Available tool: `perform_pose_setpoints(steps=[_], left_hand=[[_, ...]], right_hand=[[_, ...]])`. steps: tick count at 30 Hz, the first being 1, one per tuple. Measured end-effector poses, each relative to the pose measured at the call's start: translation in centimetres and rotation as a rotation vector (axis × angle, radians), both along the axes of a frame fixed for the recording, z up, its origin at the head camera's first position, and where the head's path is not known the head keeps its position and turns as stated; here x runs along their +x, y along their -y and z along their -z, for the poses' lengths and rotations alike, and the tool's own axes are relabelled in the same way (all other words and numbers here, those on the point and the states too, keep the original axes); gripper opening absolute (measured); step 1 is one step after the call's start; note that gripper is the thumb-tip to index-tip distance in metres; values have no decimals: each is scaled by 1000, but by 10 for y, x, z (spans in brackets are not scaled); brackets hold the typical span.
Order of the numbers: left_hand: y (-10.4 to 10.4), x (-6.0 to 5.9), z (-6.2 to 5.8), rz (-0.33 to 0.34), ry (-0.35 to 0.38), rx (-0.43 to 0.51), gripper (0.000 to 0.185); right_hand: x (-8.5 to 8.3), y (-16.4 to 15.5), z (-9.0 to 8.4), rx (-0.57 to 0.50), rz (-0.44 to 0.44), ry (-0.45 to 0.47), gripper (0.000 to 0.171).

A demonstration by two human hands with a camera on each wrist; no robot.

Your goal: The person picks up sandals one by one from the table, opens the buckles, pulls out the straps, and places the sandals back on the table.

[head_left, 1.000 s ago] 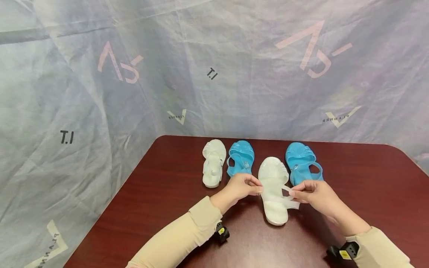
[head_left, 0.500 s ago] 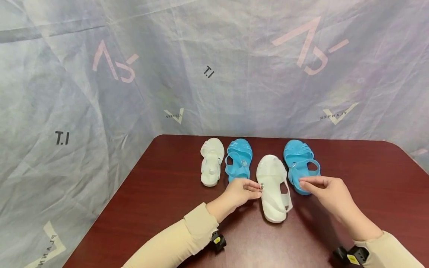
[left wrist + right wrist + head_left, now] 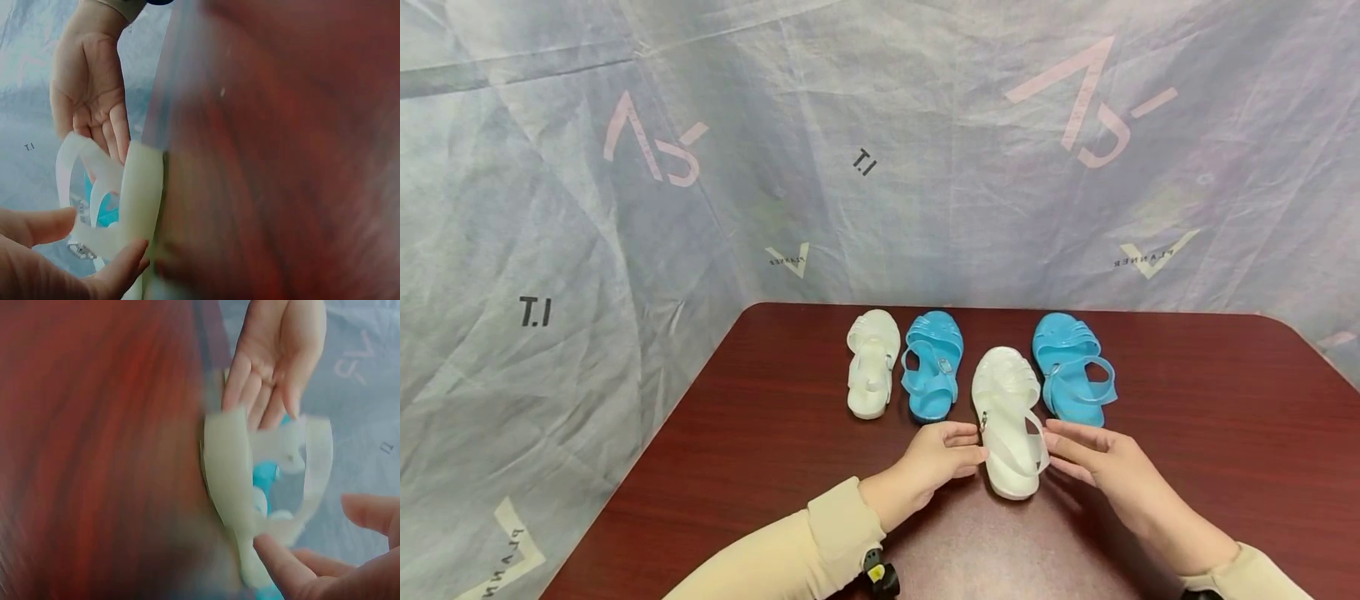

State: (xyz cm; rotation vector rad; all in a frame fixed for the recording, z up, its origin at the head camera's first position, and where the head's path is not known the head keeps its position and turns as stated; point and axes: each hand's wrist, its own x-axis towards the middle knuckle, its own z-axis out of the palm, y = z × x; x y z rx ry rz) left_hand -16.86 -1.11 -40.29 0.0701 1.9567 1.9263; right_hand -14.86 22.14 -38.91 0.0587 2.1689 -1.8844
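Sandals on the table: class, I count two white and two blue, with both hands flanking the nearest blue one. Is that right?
Not quite. In the head view the left hand and right hand flank the nearest white sandal, not a blue one. The count of two white and two blue stands.

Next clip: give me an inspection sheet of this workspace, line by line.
Surface: dark red wooden table, rounded corners.
Job's things: near white sandal, strap looped, lies between both hands.
Clutter: far white sandal, left blue sandal and right blue sandal in a row behind it.
Grippers: left hand and right hand flank the near sandal's heel, fingers straight, fingertips at its sides.
Cables: nothing seen; a small black device sits under the left sleeve.
Surroundings: pale printed sheet hangs behind the table.
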Motion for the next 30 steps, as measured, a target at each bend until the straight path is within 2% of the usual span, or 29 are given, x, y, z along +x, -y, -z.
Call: perform_pose_setpoints(steps=[4, 10, 17, 24, 30], left_hand=[[-4, 8, 0, -34, 20, 57, 48], [-9, 18, -3, -26, 32, 31, 51], [-14, 22, -3, -26, 28, 48, 52], [-21, 24, -4, -54, -27, -20, 45], [-24, 23, -5, -71, -43, -68, 40]], right_hand=[[5, 5, 4, -35, 14, 54, 63], [13, 16, 10, -47, 38, 96, 61], [19, 26, 15, -84, 89, 135, 61], [20, 31, 17, -97, 88, 126, 59], [19, 31, 15, -88, 87, 124, 59]])
